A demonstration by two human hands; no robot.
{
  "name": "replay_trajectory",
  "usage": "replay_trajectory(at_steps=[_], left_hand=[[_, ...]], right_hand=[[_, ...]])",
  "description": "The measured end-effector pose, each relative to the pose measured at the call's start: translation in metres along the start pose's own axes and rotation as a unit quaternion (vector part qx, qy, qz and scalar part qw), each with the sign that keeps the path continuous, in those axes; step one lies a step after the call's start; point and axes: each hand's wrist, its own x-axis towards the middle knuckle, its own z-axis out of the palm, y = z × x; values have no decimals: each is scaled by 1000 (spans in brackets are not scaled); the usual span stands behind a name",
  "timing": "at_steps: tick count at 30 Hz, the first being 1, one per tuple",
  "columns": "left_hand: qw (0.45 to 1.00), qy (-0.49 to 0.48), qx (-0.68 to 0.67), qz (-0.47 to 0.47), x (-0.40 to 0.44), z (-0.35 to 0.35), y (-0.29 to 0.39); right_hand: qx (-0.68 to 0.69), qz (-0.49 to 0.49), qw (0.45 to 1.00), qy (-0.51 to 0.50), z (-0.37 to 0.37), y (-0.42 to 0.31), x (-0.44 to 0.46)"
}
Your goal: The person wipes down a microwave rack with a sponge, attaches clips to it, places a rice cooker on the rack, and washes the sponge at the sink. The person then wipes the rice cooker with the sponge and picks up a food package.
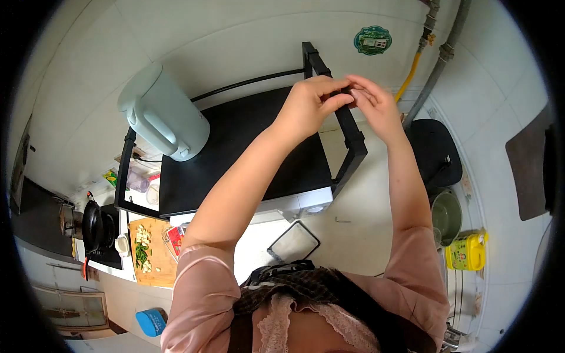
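Note:
Both hands are raised and meet at the right end bar of a black metal rack [352, 132]. My left hand [307, 106] comes in from the left, with thumb and fingertips pinched together over the bar. Opposite it, my right hand [378, 110] has its fingers bent and its fingertips against those of my left hand. What lies between the fingertips is too small and hidden to make out. A black shelf top [235, 141] spans the rack below my left hand, and a pale blue electric kettle [168, 117] stands upright at its left end.
At the lower left are a cutting board [165, 272] with chopped food [142, 248], a black pan [92, 225] and a blue package [150, 322]. On the right are pipes [438, 70], a black lid-like object [434, 152], a green pot [447, 217] and a yellow container [466, 253].

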Motion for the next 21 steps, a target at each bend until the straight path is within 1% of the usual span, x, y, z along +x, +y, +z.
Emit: replay_trajectory(at_steps=[2,3,5,6,8,9,11,12,13,14,15,16,18,19,20,21], left_hand=[[998,4,38,40,-2,-1,4],[999,5,38,38,-2,-2,6],[999,23,36,18,-3,-1,9],[999,24,35,17,-3,0,11],[994,26,108,23,-1,1,15],[994,27,107,22,1,-1,15],[991,20,115,68,6,-5,12],[991,20,112,67,4,-4,10],[1000,17,24,6,2,-3,6],[996,13,-64,-53,1,-4,3],[995,-21,-62,-73,1,-8,1],[995,-21,-62,-73,1,-8,0],[997,-10,-75,-20,-2,-8,0],[997,-10,-76,-21,-3,-9,-2],[999,-1,-18,27,-5,-9,-4],[996,8,41,74,-6,-9,-5]], right_hand=[[-28,-75,996,30,7,-3,-8],[-27,-75,996,29,7,-2,-9],[-210,-139,968,19,4,2,-11],[-211,-138,968,17,5,1,-12],[-240,-157,958,28,7,-2,-11],[-240,-156,958,26,8,-5,-10],[-184,-114,975,41,9,-10,-10],[-186,-112,975,41,8,-8,-10],[-106,-91,990,33,6,-4,-8],[-25,-71,997,26,4,-1,-7],[-25,-72,997,27,4,4,-6],[-24,-79,996,26,4,8,-5],[-22,-85,996,25,5,11,-5],[-94,-123,987,33,5,11,-6],[-165,-160,972,40,5,10,-6],[-165,-159,973,40,6,7,-8]])
